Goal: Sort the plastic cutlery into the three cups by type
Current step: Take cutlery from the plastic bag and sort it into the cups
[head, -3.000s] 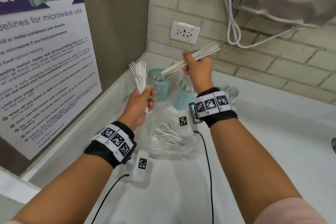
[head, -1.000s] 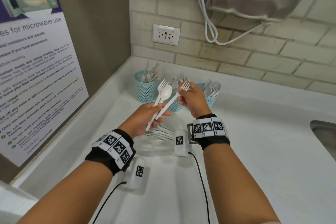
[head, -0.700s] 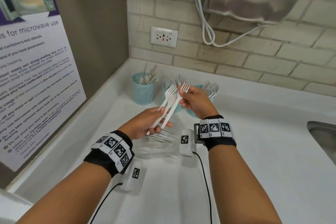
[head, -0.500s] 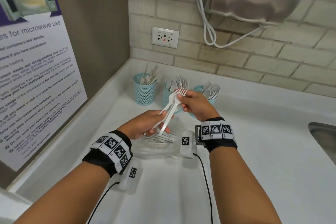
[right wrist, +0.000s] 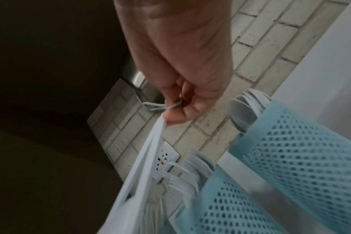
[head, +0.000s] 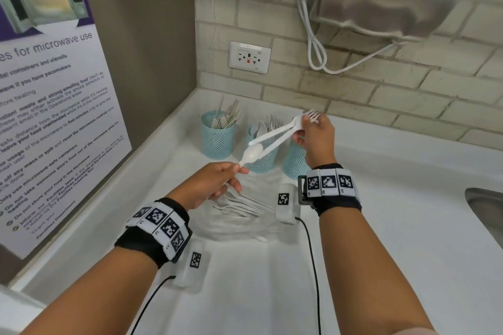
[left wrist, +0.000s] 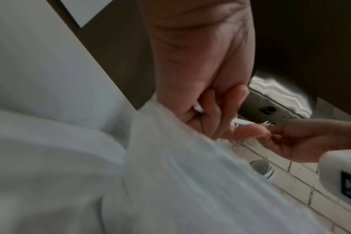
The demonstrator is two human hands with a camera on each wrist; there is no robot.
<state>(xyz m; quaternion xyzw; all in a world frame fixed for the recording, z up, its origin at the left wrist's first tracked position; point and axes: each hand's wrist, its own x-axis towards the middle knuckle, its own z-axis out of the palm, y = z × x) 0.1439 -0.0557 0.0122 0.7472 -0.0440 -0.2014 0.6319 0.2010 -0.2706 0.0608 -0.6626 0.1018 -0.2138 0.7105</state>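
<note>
Forks (head: 283, 132) sit pinched by their heads in the right hand (head: 317, 136), above the middle cup (head: 261, 160); the left hand (head: 211, 185) grips a spoon (head: 251, 155) just before it. Best tip handles down and release inside its rim, among forks standing there.

My head view is bright, evenly lit, bowed at its edges; both wrist views are dim and motion-blurred.

White plastic forks (head: 275, 136) and a white spoon (head: 251, 154) above pale-blue mesh cups (head: 217, 139) on a white table (head: 394, 226); black-and-white checked marker bands (head: 329, 182) on black wrist straps; beige brick wall (head: 367, 95).
</note>
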